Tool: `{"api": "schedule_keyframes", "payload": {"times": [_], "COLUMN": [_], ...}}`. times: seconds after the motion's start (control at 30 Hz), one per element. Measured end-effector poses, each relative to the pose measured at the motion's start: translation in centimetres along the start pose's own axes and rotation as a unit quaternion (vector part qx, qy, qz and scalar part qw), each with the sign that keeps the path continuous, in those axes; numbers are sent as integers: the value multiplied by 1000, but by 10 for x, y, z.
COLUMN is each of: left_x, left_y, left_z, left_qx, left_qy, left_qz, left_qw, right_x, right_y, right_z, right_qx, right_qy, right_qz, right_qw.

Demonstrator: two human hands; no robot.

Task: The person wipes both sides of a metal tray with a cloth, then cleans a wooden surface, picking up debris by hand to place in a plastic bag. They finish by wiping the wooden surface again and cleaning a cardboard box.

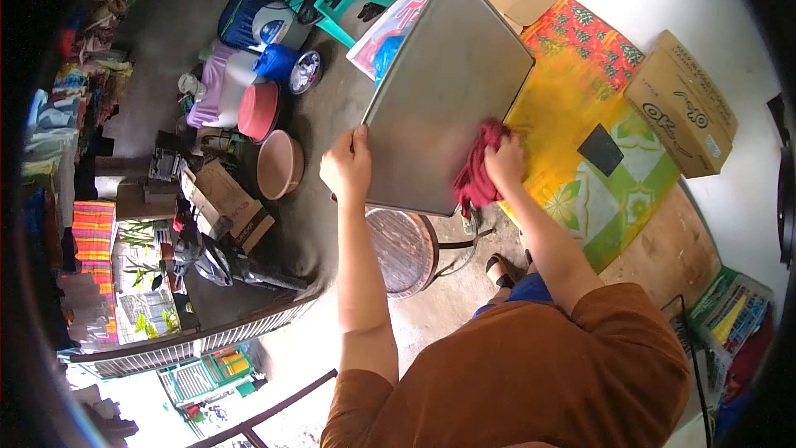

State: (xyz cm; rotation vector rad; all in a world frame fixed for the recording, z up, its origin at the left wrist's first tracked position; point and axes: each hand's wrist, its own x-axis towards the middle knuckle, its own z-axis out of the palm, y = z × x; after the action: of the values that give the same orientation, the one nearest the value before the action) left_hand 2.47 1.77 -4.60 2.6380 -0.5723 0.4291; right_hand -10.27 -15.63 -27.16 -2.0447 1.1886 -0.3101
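Blurred dark lettering on the cardboard box (681, 104), not legible.
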Motion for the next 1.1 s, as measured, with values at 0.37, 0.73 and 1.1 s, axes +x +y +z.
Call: {"api": "schedule_keyframes", "payload": {"times": [0.37, 0.73, 1.1], "left_x": [18, 30, 40], "left_y": [-7, 20, 2], "left_z": [19, 24, 33], "left_qx": [26, 35, 3], "left_qy": [35, -35, -53], "left_qz": [43, 34, 11], "left_qw": [998, 998, 999], "right_x": [-132, 110, -104], "right_y": [-8, -21, -69], "right_z": [-7, -24, 28], "right_qx": [43, 244, -13], "right_qy": [-386, 124, -20], "right_qz": [-85, -5, -536], "right_qw": [918, 962, 844]}}
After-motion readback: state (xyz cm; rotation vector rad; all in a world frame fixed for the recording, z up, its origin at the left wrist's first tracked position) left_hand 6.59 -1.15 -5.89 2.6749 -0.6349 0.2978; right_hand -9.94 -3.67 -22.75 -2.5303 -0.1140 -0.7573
